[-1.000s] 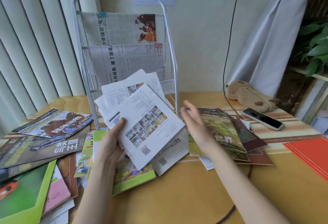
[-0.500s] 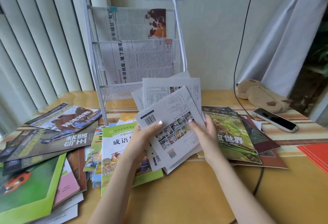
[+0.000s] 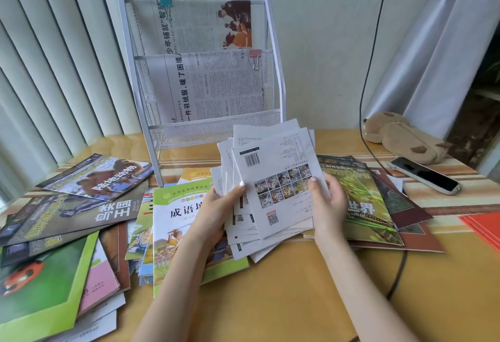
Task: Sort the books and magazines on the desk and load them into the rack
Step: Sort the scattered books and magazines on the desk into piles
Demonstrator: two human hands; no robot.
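Squaring a fanned stack of thin white back-cover booklets (image 3: 273,187) above the yellow wooden desk (image 3: 284,295), left hand (image 3: 219,206) and right hand (image 3: 328,203) clamp its sides; next, likely, the white wire-mesh rack (image 3: 205,130), needing aligned edges.

We see bare worktop (image 3: 284,287) in front, between the two forearms and to the right of them — crossed only by a black cable (image 3: 396,274). On the left a spread of magazines (image 3: 67,220) covers the surface up to the rack (image 3: 276,71). The rack's two upper pockets hold newspapers (image 3: 205,84); its lowest mesh pocket (image 3: 205,133) looks open, though the fanned white booklets (image 3: 276,192) in both hands rise just before it. On the right lie a green magazine (image 3: 362,201), a phone (image 3: 424,175) and a plush toy (image 3: 400,137).
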